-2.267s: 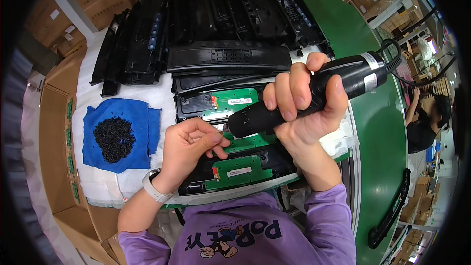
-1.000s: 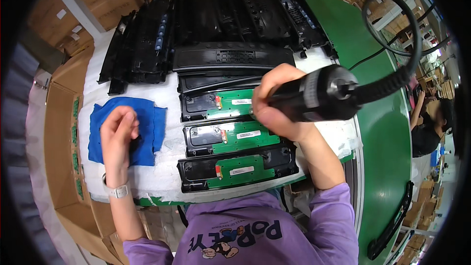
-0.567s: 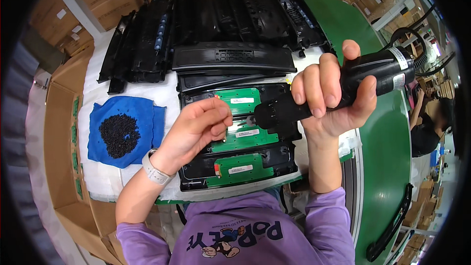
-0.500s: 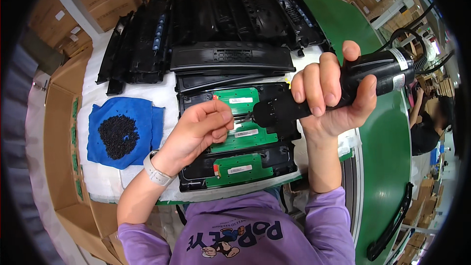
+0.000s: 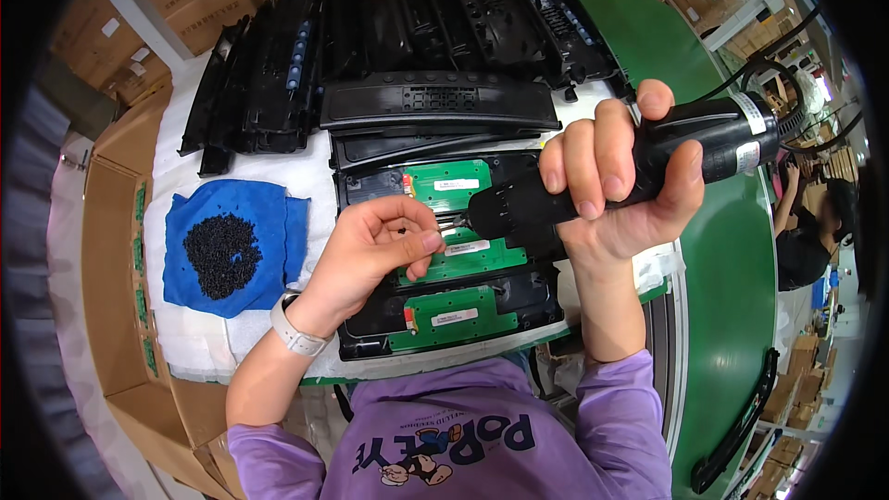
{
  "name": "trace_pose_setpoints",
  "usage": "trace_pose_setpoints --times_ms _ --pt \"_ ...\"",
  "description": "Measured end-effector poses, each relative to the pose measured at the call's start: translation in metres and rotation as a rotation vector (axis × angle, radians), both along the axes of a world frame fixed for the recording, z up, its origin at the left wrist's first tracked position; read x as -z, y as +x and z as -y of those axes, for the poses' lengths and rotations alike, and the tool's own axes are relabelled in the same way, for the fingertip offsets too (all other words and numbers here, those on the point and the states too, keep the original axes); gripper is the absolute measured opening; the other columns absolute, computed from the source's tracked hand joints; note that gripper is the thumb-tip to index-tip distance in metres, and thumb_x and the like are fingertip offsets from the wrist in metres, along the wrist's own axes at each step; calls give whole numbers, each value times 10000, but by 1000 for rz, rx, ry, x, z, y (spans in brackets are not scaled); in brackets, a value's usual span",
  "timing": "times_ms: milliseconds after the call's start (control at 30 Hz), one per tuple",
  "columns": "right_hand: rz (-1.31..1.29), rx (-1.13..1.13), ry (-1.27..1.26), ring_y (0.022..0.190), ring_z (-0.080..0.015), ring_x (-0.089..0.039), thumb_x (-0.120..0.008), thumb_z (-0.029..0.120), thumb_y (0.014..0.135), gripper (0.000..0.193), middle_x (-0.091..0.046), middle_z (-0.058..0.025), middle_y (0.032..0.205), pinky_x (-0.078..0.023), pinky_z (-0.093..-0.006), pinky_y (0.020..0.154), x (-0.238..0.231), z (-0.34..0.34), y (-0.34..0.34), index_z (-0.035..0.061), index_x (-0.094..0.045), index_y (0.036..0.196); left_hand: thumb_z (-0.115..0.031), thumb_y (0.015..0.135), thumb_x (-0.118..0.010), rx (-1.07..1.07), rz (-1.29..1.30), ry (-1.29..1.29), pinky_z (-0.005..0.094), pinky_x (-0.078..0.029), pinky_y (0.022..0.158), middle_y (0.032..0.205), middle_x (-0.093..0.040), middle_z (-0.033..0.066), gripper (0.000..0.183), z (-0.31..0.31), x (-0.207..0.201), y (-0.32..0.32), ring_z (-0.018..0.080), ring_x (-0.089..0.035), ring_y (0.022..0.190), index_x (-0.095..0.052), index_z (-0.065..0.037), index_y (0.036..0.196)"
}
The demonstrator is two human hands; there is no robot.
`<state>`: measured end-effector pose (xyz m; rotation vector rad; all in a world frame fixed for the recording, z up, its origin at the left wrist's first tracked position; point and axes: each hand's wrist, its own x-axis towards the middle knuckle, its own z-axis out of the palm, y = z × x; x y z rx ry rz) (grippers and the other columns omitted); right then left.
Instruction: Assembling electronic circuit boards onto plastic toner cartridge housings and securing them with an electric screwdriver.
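Note:
My right hand point(image 5: 616, 199) is wrapped round a black electric screwdriver point(image 5: 713, 134), held nearly level with its bit pointing left. At the bit's tip, the fingers of my left hand point(image 5: 384, 239) are pinched together. Whatever they hold, if anything, is too small to make out. Below both hands lie black plastic panels point(image 5: 546, 301) fitted with green circuit boards point(image 5: 482, 298), each bearing a white label. To the left, a heap of small black screws point(image 5: 222, 255) rests on a blue cloth point(image 5: 190, 208).
Several black plastic housings point(image 5: 370, 18) stand packed together along the far side of the white-covered table point(image 5: 171, 333). An open cardboard box point(image 5: 111, 250) adjoins its left edge. A cable point(image 5: 792, 83) runs from the screwdriver at the right. Another person point(image 5: 806, 250) is at the far right.
The screwdriver and my right hand have shifted slightly left. My left hand's fingers have changed their pinch and now meet at the bit.

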<state>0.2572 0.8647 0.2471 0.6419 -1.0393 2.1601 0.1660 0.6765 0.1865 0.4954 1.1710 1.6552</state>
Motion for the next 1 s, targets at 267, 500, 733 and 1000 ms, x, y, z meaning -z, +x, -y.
trace_pose_setpoints --times_ms 267,500,733,1000 --pt "43 15 7 410 -142 -426 -484 333 877 332 -445 -31 566 -434 -333 497 1 5 0 79 -429 1084 14 773 -652 -14 -33 -28 183 -481 569 750 -610 45 119 2 1 0 76 -582 603 -587 7 872" --pt "42 22 -38 414 -144 -426 -477 319 879 314 -446 -35 569 -432 -332 502 3 9 3 80 -432 1078 23 764 -658 -34 34 -19 196 -491 580 769 -623 65 125 4 4 2 91 -591 607 -589 13 868" --pt "236 214 -270 438 -142 -407 -433 294 910 221 -424 -13 559 -412 -329 510 -1 17 2 97 -468 1004 26 750 -670 -124 -30 25 202 -492 585 770 -622 72 128 2 6 6 99 -594 607 -576 9 835" --pt "218 143 -191 436 -144 -403 -444 271 906 192 -412 -12 552 -409 -326 513 0 -3 -11 96 -487 975 33 775 -621 -76 -134 -123 185 -447 551 757 -613 56 113 2 -2 10 78 -566 591 -567 16 873"
